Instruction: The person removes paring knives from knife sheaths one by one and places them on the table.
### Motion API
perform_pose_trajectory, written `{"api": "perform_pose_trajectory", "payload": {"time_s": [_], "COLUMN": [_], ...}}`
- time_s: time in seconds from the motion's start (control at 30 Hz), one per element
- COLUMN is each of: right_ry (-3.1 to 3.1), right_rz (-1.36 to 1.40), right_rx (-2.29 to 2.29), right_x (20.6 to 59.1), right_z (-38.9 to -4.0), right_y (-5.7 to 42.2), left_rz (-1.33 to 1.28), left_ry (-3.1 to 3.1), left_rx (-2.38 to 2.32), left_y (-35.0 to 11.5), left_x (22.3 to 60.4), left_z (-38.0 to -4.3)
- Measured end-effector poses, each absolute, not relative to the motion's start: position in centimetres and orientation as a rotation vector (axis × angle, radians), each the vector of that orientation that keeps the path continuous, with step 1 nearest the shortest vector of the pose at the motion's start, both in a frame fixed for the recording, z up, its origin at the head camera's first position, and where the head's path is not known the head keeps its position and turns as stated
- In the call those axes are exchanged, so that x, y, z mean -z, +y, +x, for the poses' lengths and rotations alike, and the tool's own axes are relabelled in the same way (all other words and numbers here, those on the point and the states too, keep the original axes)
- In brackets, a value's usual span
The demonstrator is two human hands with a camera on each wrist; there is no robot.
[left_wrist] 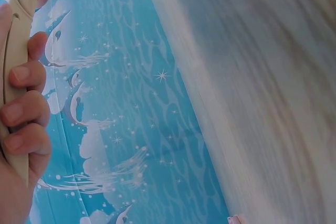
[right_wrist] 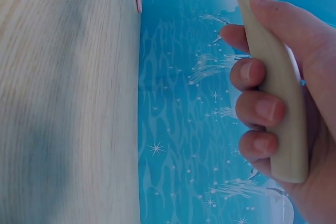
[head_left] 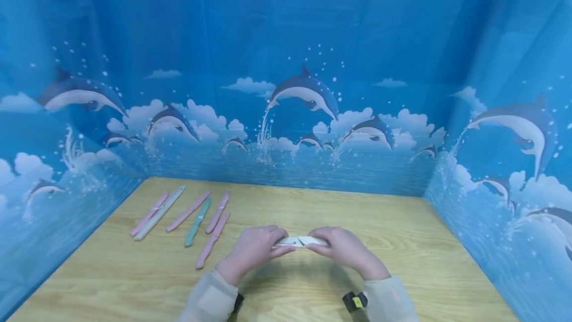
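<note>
A cream fruit knife (head_left: 298, 241), apparently in a matching sheath, is held level above the table between both hands. My left hand (head_left: 256, 247) grips one end; in the left wrist view its fingers curl round a slim cream piece (left_wrist: 19, 51) with a slot along it. The other end is gripped by my right hand (head_left: 346, 250). In the right wrist view that hand wraps round a smooth, round-ended handle (right_wrist: 286, 124), thumb along its top. A slanting dark line crosses the knife between the hands, where the two parts meet. No bare blade shows.
Several similar knives lie on the wooden table (head_left: 402, 242) to the left: a white one (head_left: 160, 212), a green one (head_left: 198, 222) and several pink ones (head_left: 213, 241). A blue dolphin-print curtain (head_left: 286, 163) borders the table's back and sides.
</note>
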State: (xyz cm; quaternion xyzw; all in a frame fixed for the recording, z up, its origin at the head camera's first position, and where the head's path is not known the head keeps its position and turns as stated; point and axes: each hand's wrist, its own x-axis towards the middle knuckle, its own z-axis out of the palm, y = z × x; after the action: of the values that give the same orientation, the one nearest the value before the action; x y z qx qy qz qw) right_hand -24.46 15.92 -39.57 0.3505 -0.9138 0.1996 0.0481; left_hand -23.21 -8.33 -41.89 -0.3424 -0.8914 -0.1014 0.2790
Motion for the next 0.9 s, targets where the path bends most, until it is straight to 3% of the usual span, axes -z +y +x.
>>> {"api": "perform_pose_trajectory", "payload": {"time_s": [0.9], "right_ry": [-2.803], "right_rz": [1.075], "right_rx": [-0.638], "right_x": [39.64], "right_z": [-24.71], "right_y": [16.27], "left_rz": [-0.913], "left_ry": [-2.435], "left_rx": [0.263], "left_y": [-8.22], "left_x": [41.74], "left_z": [-23.27]}}
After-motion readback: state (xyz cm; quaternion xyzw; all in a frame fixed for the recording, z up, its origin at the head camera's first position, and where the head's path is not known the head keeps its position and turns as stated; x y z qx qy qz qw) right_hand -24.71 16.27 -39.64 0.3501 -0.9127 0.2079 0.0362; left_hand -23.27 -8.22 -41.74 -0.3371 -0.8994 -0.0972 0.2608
